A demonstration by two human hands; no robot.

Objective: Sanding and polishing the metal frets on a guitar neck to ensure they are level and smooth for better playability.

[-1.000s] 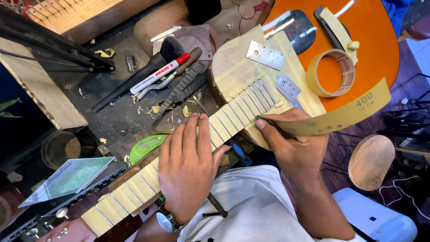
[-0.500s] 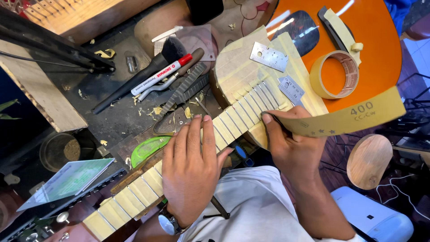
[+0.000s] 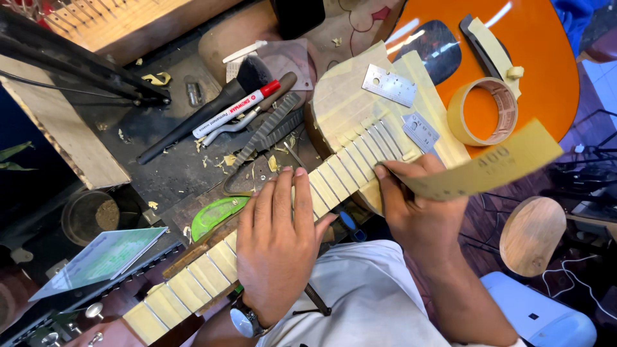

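Note:
An orange guitar (image 3: 533, 58) lies across the dark workbench, its neck (image 3: 212, 266) running down to the lower left with tape between the frets. My left hand (image 3: 279, 247) lies flat on the fretboard, fingers together, pressing the neck down. My right hand (image 3: 421, 205) pinches one end of a yellowish sandpaper strip (image 3: 488, 170) against the frets where the neck meets the body; the strip sticks out to the right. A roll of masking tape (image 3: 482, 110) and two small steel rulers (image 3: 389, 84) rest on the taped guitar top.
A black brush (image 3: 205, 112), a red-capped white marker (image 3: 234, 109) and a rasp (image 3: 267, 132) lie on the bench with wood shavings. A green tool (image 3: 215, 215) sits beside the neck. A round wooden stool (image 3: 532, 234) stands at the right, a paper pad (image 3: 96, 260) at the left.
My right hand with the sandpaper has shifted slightly up and right along the frets. My left hand stays pressed on the neck.

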